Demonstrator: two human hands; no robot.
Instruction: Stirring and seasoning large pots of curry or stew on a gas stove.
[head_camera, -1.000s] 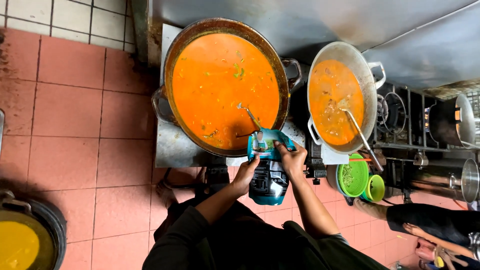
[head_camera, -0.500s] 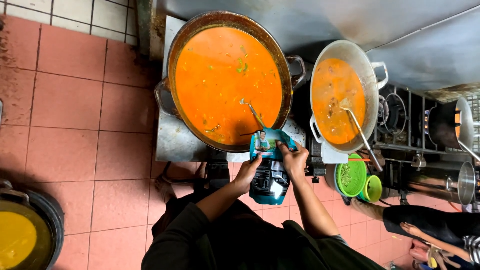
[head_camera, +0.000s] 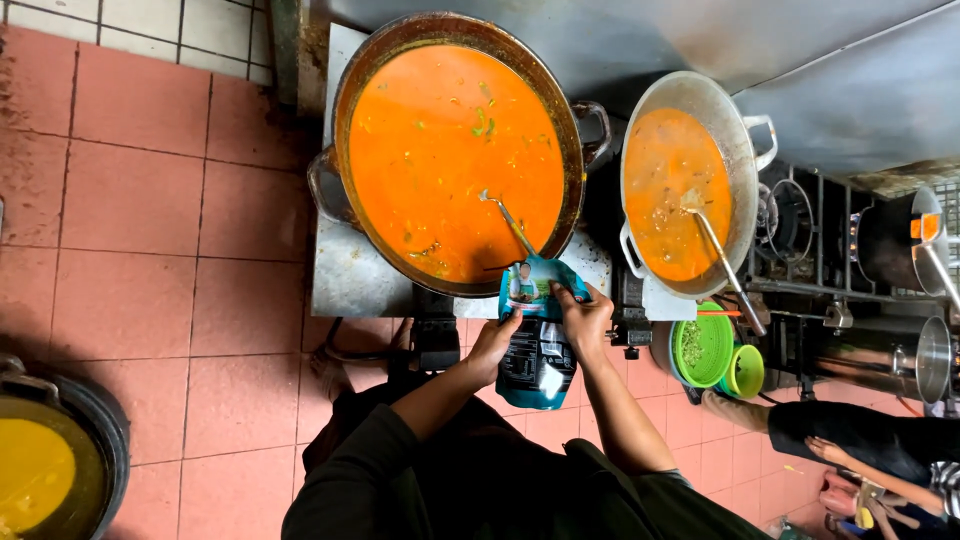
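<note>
A teal and black pouch (head_camera: 538, 340) is held in front of me, its top end near the rim of a large round pot (head_camera: 350, 110) full of orange curry. My left hand (head_camera: 494, 345) grips the pouch's left side. My right hand (head_camera: 583, 318) pinches its top right corner. A ladle (head_camera: 508, 222) leans in the curry, handle toward the pouch.
A second wok (head_camera: 735, 120) of orange curry with a ladle sits to the right on a burner. Green bowls (head_camera: 705, 350) hang below it. A dark pot (head_camera: 95, 410) with yellow liquid stands at the lower left on red floor tiles (head_camera: 150, 250). Another person's arm (head_camera: 850, 430) is at the right.
The view has shifted slightly; my hands stay on the pouch, with the right hand working at its top corner. The pots and ladles have not moved.
</note>
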